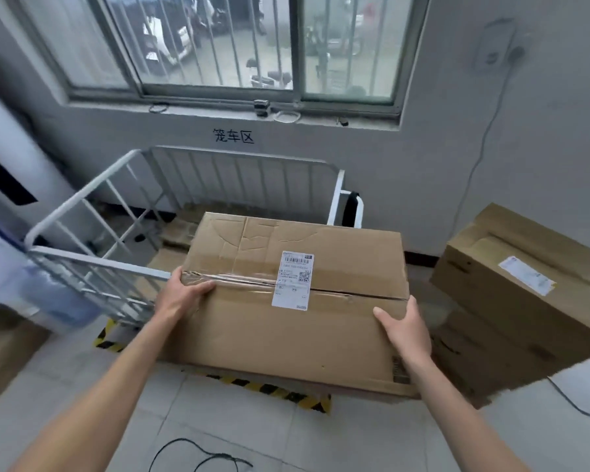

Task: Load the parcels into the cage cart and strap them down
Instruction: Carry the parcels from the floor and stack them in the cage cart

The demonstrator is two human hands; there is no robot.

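Parcel [297, 294] before cage cart [92, 233]; stacked boxes [511, 301] right.

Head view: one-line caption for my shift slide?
Both hands, left and right, grip a taped cardboard parcel at the white cage cart.

The big box [297, 298] in the middle of the frame is showing brown cardboard, matt and creased. Clear tape [239, 279] across its top is shining, and a smooth white paper label [292, 281] is sticking over it. The cage cart [92, 257] at the left is showing white painted metal bars. The boxes [511, 294] at the right are looking like plain matt cardboard too. The floor [239, 424] is showing pale, smooth tiles.
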